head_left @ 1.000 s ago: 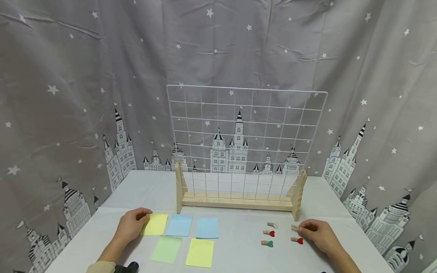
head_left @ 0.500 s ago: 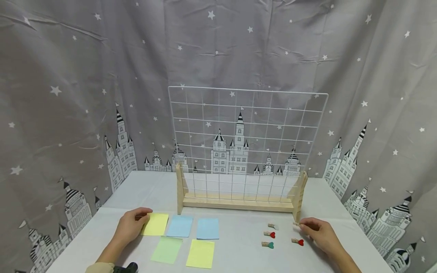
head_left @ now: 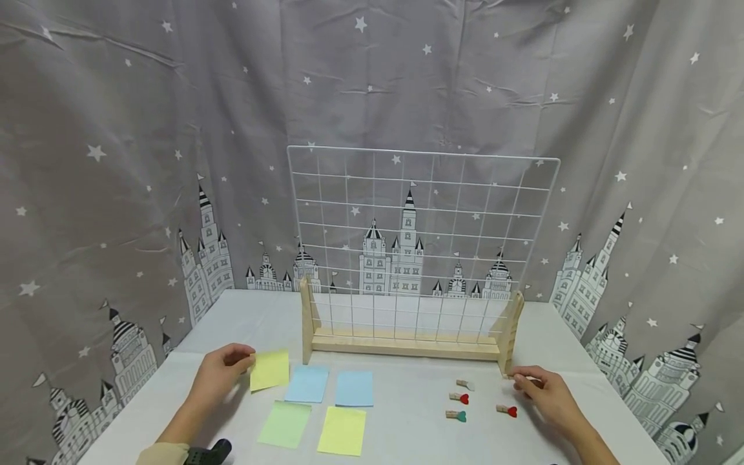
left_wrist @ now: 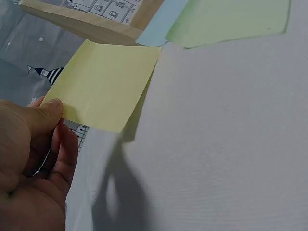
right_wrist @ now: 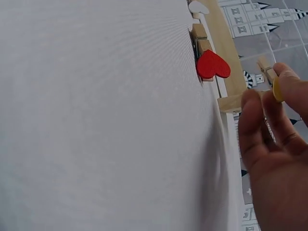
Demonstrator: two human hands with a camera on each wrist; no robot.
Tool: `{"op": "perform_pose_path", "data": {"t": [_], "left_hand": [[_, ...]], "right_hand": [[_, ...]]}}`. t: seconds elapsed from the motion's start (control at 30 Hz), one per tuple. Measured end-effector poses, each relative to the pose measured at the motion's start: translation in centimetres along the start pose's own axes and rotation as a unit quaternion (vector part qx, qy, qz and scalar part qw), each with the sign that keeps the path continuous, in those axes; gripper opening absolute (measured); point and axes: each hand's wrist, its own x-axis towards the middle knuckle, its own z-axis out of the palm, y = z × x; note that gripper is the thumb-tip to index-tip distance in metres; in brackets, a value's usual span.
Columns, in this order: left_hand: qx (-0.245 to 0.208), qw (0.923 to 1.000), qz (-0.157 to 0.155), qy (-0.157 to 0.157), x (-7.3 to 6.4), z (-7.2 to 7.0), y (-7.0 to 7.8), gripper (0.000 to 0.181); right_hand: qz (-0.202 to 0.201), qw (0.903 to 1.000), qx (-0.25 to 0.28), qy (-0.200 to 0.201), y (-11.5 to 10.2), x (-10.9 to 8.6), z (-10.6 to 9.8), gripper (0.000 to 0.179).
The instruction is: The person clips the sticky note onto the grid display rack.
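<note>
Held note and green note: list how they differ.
The held note is yellow; the green note is pale green.
The left hand pinches the held note, while the green note is untouched.
The held note is raised and tilted; the green note lies on the table.
Both are thin, roughly square sheets.

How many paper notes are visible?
5: the left hand holds one yellow note; on the table, two blue notes in back, a green note and another yellow note in front.

Behind the left grip, a beige sleeve meets a black wristband with a smooth, rounded end on its inner side.
</note>
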Motion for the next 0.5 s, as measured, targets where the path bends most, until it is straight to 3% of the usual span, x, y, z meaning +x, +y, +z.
{"op": "perform_pose_path", "data": {"t": [0.2, 0.37, 0.5], "left_hand": [[-0.017, 0.9998, -0.005, -0.003, -0.2, -0.3, 0.7, 0.026], [-0.021, 0.9998, -0.002, -0.004, -0.3, -0.3, 1.2, 0.025], [-0.025, 0.9997, 0.003, -0.004, -0.5, -0.4, 1.6, 0.024]], "right_hand": [[0.019, 0.9981, 0.059, -0.004, -0.5, 0.1, -0.1, 0.031], [0.047, 0.9963, 0.072, 0.005, -0.9, 0.3, -0.3, 0.030], [0.040, 0.9960, 0.078, 0.015, -1.2, 0.4, -0.4, 0.024]]}}
